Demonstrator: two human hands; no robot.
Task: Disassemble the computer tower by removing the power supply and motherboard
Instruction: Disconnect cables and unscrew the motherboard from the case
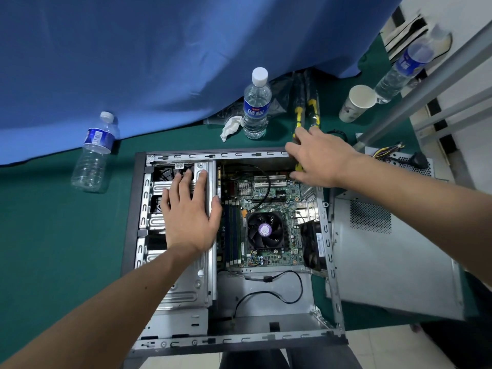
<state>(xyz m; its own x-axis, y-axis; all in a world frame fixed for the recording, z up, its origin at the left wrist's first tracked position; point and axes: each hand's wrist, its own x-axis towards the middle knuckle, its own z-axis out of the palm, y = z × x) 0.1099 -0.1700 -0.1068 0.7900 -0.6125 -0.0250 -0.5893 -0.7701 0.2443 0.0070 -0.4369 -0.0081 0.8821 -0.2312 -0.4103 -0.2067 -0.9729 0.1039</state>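
Head view is showing the open computer tower (234,246) lying on the green counter (66,235). The left hand (190,214) is pressing flat, fingers wide, on the metal cage. The right hand (318,158) is holding a yellow screwdriver (298,121) above the motherboard (266,222).

Green motherboard (269,206), teal table (53,222), blue cloth (159,62).
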